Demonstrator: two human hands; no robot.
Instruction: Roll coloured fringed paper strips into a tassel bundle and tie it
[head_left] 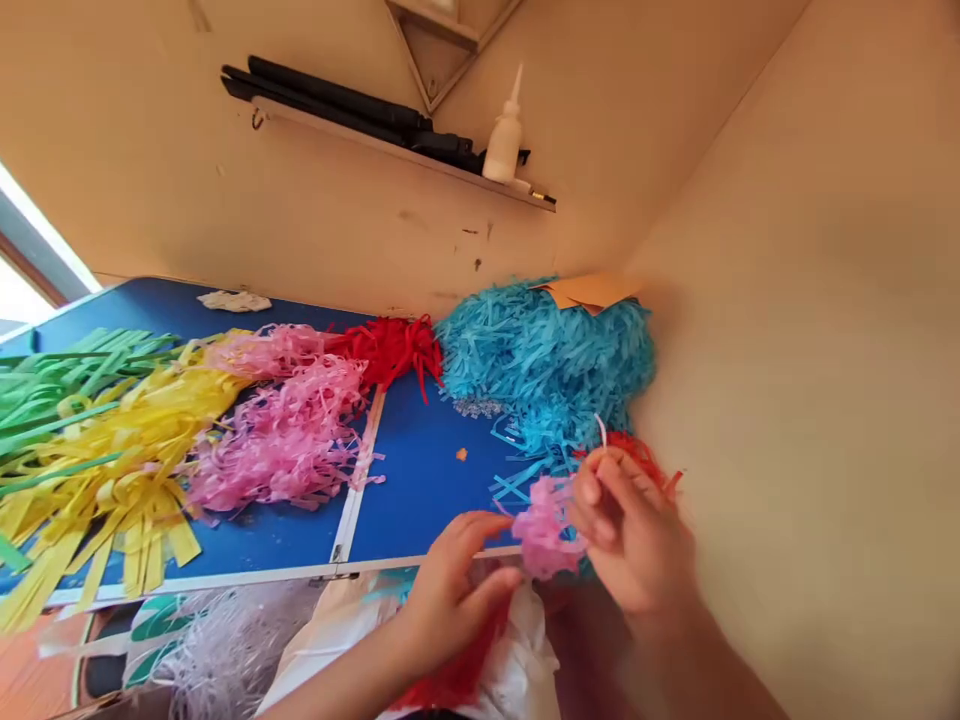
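Observation:
My right hand (630,530) is closed around a small pink paper tassel (546,528), pinching its top near the front right corner of the blue table (427,480). A thin white strand sticks up from its fingers. My left hand (454,585) sits just left of the tassel, fingers curled with the fingertips touching its fringe. Red shredded paper (450,680) lies under the left hand on a white bag (517,670). Behind the right hand are a red bunch (645,455) and a big blue shredded paper pile (547,360).
On the table lie pink fringes (285,430), yellow strips (112,470), green strips (60,380) and a red tassel (394,350). A glue bottle (504,135) and black rods (345,105) rest on a wall shelf. The beige wall is close on the right.

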